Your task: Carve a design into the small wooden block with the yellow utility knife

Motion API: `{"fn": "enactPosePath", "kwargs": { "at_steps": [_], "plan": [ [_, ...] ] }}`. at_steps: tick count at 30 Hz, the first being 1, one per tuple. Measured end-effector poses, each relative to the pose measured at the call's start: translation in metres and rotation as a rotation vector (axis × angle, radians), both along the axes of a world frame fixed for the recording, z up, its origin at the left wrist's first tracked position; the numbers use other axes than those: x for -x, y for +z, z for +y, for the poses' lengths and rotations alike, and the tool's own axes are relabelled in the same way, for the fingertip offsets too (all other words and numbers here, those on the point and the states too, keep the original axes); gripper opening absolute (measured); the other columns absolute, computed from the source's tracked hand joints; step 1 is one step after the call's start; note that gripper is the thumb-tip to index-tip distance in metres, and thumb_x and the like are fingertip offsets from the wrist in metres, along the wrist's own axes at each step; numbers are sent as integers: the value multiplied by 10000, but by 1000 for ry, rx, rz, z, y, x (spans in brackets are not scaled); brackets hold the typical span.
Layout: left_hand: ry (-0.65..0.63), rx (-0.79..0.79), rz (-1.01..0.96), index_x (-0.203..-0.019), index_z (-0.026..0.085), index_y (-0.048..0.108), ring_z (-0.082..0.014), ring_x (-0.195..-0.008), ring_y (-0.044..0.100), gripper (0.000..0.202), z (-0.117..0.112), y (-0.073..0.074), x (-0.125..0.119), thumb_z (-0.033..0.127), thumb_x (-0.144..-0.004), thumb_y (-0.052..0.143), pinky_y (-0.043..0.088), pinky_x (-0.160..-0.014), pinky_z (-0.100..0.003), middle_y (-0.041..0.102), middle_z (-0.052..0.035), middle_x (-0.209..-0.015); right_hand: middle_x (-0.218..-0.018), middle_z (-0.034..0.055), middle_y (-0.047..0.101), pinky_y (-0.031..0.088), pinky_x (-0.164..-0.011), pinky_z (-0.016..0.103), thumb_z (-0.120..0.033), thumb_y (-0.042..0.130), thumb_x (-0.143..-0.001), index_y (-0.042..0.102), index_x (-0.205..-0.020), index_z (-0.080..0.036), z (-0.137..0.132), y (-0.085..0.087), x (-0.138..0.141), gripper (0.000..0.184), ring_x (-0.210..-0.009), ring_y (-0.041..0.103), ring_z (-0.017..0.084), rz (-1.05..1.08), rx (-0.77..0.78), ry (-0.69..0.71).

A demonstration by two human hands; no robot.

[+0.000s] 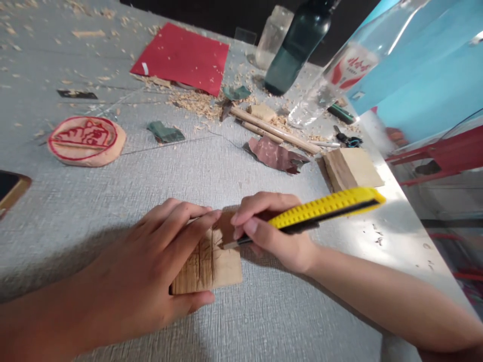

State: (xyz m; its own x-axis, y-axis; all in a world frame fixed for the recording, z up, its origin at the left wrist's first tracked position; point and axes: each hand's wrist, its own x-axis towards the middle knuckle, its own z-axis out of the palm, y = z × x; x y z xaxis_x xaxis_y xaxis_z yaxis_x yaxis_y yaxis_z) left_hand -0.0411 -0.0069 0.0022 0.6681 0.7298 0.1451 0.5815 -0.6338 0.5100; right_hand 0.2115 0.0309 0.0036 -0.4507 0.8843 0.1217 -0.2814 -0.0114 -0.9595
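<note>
A small flat wooden block lies on the grey table, with dark cut lines across its top. My left hand presses down on its left side, thumb under the near edge and fingers spread over the top. My right hand grips a yellow utility knife like a pen. The blade tip touches the block's top near my left fingertips.
An oval carved piece with red characters lies at the left. Behind are a red sheet, wood shavings, wooden-handled tools, sandpaper scraps, another wood block, a dark bottle and a clear bottle. The table edge runs along the right.
</note>
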Motion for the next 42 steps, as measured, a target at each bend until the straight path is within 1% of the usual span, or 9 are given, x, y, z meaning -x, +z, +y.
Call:
{"fn": "enactPosePath", "kwargs": {
  "at_steps": [3,7,14,18,22,25,33,38,42],
  "plan": [
    [-15,2,5,-1609,242,398,-369,-1293,587,945,1,0,1,388,-806,874,594,-1049,-609,601,-126,-1441,-770,18,781,517,-484,145,-113,751,-943,842,-1016,-168,-3,0,0,129,-491,597,45,-48,-150,43],
    [-14,-3,4,-1606,227,400,-363,-1300,576,949,1,0,0,381,-804,884,584,-1060,-601,602,-130,-1440,-790,10,789,512,-482,139,-103,729,-955,834,-1023,-182,-1,2,2,148,-495,599,41,-58,-211,21],
    [2,11,-23,-1488,234,484,-356,-1297,568,828,-1,2,-2,335,-776,895,565,-1084,-597,601,-119,-1436,-771,18,787,591,-583,180,-113,749,-943,832,-987,-185,6,2,2,118,-614,716,95,-149,-349,50],
    [3,9,-17,-1528,243,454,-355,-1313,559,873,-2,2,-1,342,-780,894,561,-1088,-594,595,-118,-1443,-834,47,819,643,-662,223,-112,759,-935,820,-992,-175,6,1,4,104,-712,789,140,-141,-417,88],
    [-17,7,2,-1557,243,434,-348,-1303,565,873,1,1,-1,371,-814,873,564,-1083,-581,595,-117,-1443,-833,60,824,624,-639,212,-91,748,-921,816,-970,-157,3,0,5,107,-686,780,135,-171,-461,41],
    [-21,-3,12,-1579,231,414,-351,-1300,560,887,1,0,-2,380,-827,861,558,-1088,-584,592,-124,-1444,-785,39,802,591,-610,185,-55,703,-899,810,-930,-149,1,1,4,146,-643,735,104,-201,-472,-21],
    [-27,-33,19,-1583,186,425,-365,-1313,543,923,-4,0,-2,407,-813,883,543,-1112,-597,595,-147,-1448,-771,4,775,537,-568,174,15,604,-846,768,-862,-175,-3,12,-2,252,-593,666,72,-307,-521,-50],
    [-13,-37,22,-1587,191,433,-371,-1292,558,919,-5,1,-2,399,-813,882,558,-1093,-611,604,-154,-1434,-696,-12,737,527,-536,184,6,633,-843,778,-827,-191,-2,-4,-7,245,-593,660,95,-146,-405,-161],
    [-14,-26,22,-1584,197,446,-377,-1293,566,885,-4,2,0,377,-825,865,562,-1090,-624,604,-162,-1429,-717,-7,729,576,-594,227,-79,686,-944,816,-922,-222,-2,-16,-8,193,-646,675,120,-65,-312,-205]
  ]
}}
